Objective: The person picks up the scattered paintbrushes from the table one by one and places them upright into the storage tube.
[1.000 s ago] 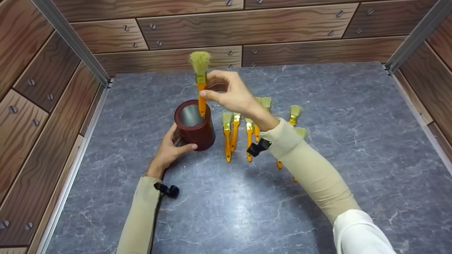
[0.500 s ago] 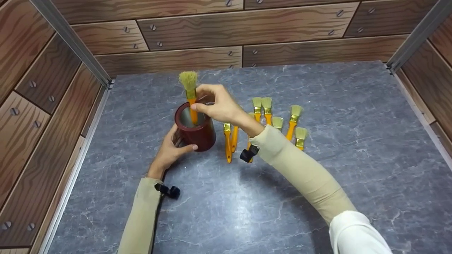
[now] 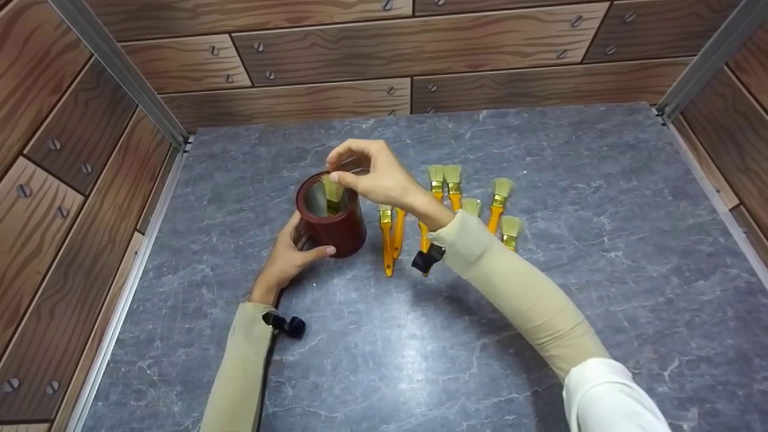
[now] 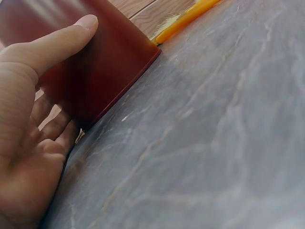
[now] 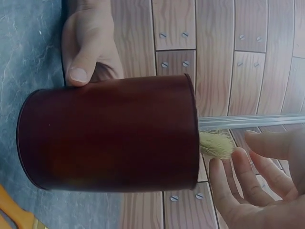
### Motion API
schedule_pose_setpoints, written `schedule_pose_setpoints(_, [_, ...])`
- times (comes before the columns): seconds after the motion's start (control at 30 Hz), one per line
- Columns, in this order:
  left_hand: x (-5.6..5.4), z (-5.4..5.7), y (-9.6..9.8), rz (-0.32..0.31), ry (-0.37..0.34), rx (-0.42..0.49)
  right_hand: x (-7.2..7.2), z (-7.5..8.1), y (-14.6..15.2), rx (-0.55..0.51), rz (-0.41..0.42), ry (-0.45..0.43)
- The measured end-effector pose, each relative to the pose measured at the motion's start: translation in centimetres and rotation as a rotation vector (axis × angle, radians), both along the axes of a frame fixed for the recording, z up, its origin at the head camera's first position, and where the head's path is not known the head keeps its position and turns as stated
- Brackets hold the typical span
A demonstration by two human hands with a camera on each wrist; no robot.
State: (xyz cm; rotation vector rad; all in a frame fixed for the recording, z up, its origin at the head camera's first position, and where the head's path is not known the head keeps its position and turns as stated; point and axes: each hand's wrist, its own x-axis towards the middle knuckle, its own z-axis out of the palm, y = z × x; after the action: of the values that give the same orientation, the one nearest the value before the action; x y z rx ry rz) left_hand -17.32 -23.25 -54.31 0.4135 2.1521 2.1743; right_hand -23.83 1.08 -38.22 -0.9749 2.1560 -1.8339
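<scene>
A dark red can (image 3: pixel 337 237) with a grey metallic inside stands upright on the table. My left hand (image 3: pixel 285 261) grips its lower left side, thumb on the front wall and the other fingers partly hidden behind it. Inside the can stands a paintbrush (image 3: pixel 332 195), bristles up, its handle hidden by the wall. In the right wrist view the tips of the bristles (image 5: pixel 217 145) poke out past the rim. My right hand (image 3: pixel 379 175) hovers at the can's mouth, fingers loosely bent and thumb apart from them, fingertips right by the bristles.
Several more paintbrushes (image 3: pixel 387 240) with orange handles lie on the marbled grey table (image 3: pixel 372 354), right of the can and partly under my right forearm. Wood-patterned walls (image 3: pixel 336 57) with grey metal corner strips enclose the table at the back and sides.
My right hand has brought the paintbrush left and down into the can, and its fingers have let go. The left hand keeps its grip on the can.
</scene>
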Motion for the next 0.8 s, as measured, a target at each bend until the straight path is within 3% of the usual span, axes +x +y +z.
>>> schedule_pose_setpoints(0.33, [0.2, -0.1, 0.0, 0.004, -0.010, -0.009, 1.1, 1.4, 3.5, 0.045, -0.046, 0.006])
schedule_pose_setpoints(0.8, [0.4, 0.3, 0.2, -0.001, -0.013, 0.008, 3.7, 0.1, 12.0, 0.273, -0.150, 0.060])
